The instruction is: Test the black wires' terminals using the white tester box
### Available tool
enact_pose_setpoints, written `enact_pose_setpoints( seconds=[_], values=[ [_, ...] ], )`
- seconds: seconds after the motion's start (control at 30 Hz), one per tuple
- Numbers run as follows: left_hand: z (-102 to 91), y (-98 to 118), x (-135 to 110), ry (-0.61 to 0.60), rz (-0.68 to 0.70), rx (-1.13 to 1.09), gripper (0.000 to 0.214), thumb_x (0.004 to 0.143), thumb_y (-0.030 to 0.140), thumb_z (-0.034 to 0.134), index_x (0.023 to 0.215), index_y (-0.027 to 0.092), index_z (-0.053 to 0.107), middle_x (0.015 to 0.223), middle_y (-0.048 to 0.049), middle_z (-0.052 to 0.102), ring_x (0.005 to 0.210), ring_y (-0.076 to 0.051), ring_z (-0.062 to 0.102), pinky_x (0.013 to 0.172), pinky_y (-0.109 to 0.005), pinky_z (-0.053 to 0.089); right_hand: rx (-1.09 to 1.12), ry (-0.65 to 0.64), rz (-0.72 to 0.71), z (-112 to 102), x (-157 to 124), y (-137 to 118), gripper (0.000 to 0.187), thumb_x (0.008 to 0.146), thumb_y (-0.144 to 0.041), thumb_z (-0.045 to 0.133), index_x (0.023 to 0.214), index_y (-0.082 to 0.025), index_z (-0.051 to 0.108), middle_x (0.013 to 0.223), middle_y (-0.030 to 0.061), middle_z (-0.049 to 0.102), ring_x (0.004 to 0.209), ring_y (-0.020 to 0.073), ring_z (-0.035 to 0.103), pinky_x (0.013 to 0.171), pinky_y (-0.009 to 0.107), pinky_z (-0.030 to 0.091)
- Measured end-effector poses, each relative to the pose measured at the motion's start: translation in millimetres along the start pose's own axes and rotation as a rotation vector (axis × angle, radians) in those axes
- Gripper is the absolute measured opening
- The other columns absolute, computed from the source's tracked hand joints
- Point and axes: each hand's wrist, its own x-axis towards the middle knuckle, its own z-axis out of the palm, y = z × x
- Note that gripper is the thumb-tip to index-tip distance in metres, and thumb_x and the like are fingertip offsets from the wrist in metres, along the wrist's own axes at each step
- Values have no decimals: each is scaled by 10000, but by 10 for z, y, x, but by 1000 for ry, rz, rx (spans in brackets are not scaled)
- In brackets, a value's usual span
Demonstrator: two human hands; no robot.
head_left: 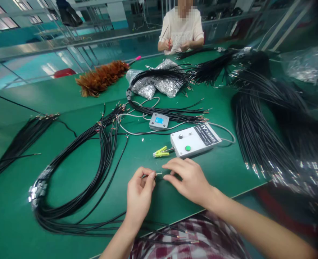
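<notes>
My left hand (138,196) pinches the metal-tipped end of a thin black cable (157,174) just above the green table (18,223). My right hand (189,178) is closed in a pinch right beside that tip, fingers touching it. A white test box (195,140) with a green button and a black knob lies just beyond my hands. Yellow-green clips (160,152) stick out from its left side. A large looped bundle of black cables (89,169) lies to my left, its loose ends trailing across my lap.
A small grey meter with a blue display (159,121) sits behind the box. Thick black cable bundles (258,133) pile up on the right, and another (18,144) on the left. Silver foil bags (159,82) and a brown feather duster (102,77) lie farther back. A person in a white shirt (182,30) works across the table.
</notes>
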Motion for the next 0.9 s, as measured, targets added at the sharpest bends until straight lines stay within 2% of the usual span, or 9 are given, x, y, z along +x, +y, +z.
enact_pose_setpoints(
  seconds=[0.1, 0.2, 0.33, 0.4, 0.53, 0.63, 0.77, 0.9],
  values=[
    [-10, -7, 8, -34, -19, 37, 253, 815, 393, 627, 736, 173, 531, 499, 72, 445, 438, -74, 368, 425, -174, 276, -148, -25, -196, 68, 38, -47, 163, 960, -268, 555, 1000, -168, 677, 880, 30, 742, 734, 143, 655, 660, 312, 351],
    [-17, -47, -15, -77, -29, 121, 231, 847, 380, 584, 739, 182, 534, 472, 75, 437, 418, -85, 382, 419, -187, 283, -204, -25, -276, 112, 62, -75, 248, 994, -212, 474, 879, -178, 690, 734, 3, 726, 676, 130, 643, 632, 318, 309],
    [-10, -111, -45, -43, 112, 243, 196, 880, 308, 554, 730, 181, 563, 631, 22, 565, 555, -112, 508, 517, -204, 377, -198, 12, -234, 107, 24, -35, 216, 967, -236, 531, 827, -192, 690, 717, -9, 724, 643, 139, 629, 635, 319, 300],
    [-13, -131, -34, -11, 152, 248, 187, 881, 289, 551, 731, 180, 575, 658, 15, 577, 607, -122, 534, 565, -209, 404, -168, 45, -180, 82, -8, 2, 189, 952, -247, 562, 823, -203, 694, 739, -16, 735, 641, 138, 631, 639, 313, 307],
    [-46, -138, 34, 11, 85, 138, 180, 854, 311, 580, 733, 178, 570, 620, 29, 546, 555, -109, 489, 519, -202, 375, -167, 91, -110, 22, -30, 29, 141, 944, -231, 583, 874, -195, 700, 835, -1, 760, 706, 141, 657, 669, 298, 327],
    [-53, -130, 74, -25, 46, 88, 190, 837, 323, 600, 726, 173, 562, 618, 30, 544, 538, -100, 464, 493, -197, 347, -207, 55, -159, 42, 11, -6, 149, 947, -260, 583, 1012, -175, 688, 916, 29, 761, 751, 152, 666, 674, 301, 324],
    [-41, -113, 85, -79, 47, 123, 207, 837, 324, 592, 706, 169, 554, 600, 33, 527, 518, -94, 437, 484, -198, 330, -228, -7, -255, 99, 75, -23, 198, 966, -217, 534, 850, -191, 693, 761, -9, 739, 667, 139, 641, 651, 309, 303],
    [-90, -74, 150, -57, 69, 159, 206, 836, 327, 585, 708, 168, 556, 598, 34, 518, 531, -96, 451, 495, -196, 335, -270, 17, -213, -9, 149, 52, 181, 951, -210, 552, 820, -192, 675, 786, -9, 739, 691, 147, 630, 682, 316, 312]
  ],
)
